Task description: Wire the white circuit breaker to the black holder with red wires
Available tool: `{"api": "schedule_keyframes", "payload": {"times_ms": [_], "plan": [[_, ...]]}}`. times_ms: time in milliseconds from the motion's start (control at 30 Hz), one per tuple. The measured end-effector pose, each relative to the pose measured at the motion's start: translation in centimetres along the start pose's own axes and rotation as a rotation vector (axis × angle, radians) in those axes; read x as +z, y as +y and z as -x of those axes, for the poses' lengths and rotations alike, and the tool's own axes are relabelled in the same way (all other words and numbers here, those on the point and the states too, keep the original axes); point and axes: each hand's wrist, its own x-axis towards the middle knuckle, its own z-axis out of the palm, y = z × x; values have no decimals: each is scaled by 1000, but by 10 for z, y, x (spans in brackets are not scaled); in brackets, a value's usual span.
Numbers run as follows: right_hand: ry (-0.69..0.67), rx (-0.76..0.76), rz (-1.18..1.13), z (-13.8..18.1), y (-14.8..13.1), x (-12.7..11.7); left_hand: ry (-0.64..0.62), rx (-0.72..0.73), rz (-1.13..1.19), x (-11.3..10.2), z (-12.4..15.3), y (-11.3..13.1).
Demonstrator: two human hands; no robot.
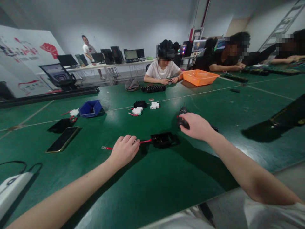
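Note:
My left hand (125, 149) is closed around a red cable (145, 141), whose metal ring lug (104, 147) sticks out on the left. At its other end the cable runs into an open black plastic housing (164, 140) lying on the green table. Metal parts show inside the housing, too small to name. Up and to the right of it, my right hand (197, 126) grips a black power screwdriver (183, 111) with its tip facing away from me. Part of the tool is hidden under my fingers.
White connector pieces (137, 111) and a blue bin (90, 108) lie farther out. A phone (62, 139) is on the left. Across the table sits a person (163, 70) beside an orange tray (199, 77). A long black object (286, 116) stands at right.

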Motion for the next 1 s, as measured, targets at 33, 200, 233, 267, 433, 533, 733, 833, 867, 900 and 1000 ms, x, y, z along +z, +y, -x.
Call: {"api": "schedule_keyframes", "payload": {"times_ms": [33, 200, 233, 267, 433, 533, 733, 833, 867, 900, 1000], "plan": [[-23, 26, 37, 0, 8, 0, 0, -4, 11, -1, 0, 0], [-191, 194, 167, -2, 37, 15, -6, -29, 68, -1, 0, 0], [-212, 224, 178, -3, 38, 18, -7, -28, 72, -1, 1, 0], [-228, 250, 181, -3, 39, 20, -7, -25, 73, -1, 1, 0], [-264, 296, 133, -9, 37, 20, -4, -20, 77, 1, 2, -1], [-307, 303, 113, -18, 38, 18, 8, -28, 96, 3, 2, -1], [-342, 368, 99, -30, 36, 20, 38, -32, 175, 5, 4, -2], [-316, 393, 100, -28, 31, 18, 46, -37, 181, 6, 4, -2], [-307, 392, 81, -26, 30, 17, 54, -43, 183, 7, 5, -2], [-291, 389, 48, -24, 28, 15, 68, -52, 189, 8, 5, -1], [-175, 382, -135, -18, 22, 6, 119, -74, 222, 11, 6, 1]]}}
